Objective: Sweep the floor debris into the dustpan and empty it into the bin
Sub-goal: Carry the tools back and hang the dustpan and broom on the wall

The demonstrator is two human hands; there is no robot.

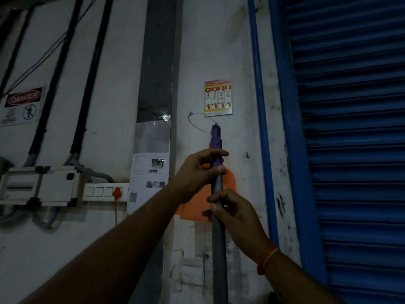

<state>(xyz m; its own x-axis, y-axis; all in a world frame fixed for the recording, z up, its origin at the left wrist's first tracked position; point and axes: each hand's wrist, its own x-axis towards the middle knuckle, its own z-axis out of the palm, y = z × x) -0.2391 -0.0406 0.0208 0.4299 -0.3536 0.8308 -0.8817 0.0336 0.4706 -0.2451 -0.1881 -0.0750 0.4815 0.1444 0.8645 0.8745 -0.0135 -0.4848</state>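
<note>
two hands (197,172), one broom handle (218,238), one dustpan (195,207)

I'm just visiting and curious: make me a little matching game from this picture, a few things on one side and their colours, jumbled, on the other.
Things:
1. roller shutter
2. dustpan behind the pole
3. tape at the top of the pole
4. wristband on the right hand

Colours:
A. purple
B. orange and red
C. blue
D. plain orange

Pairs: 1-C, 2-D, 3-A, 4-B
</note>
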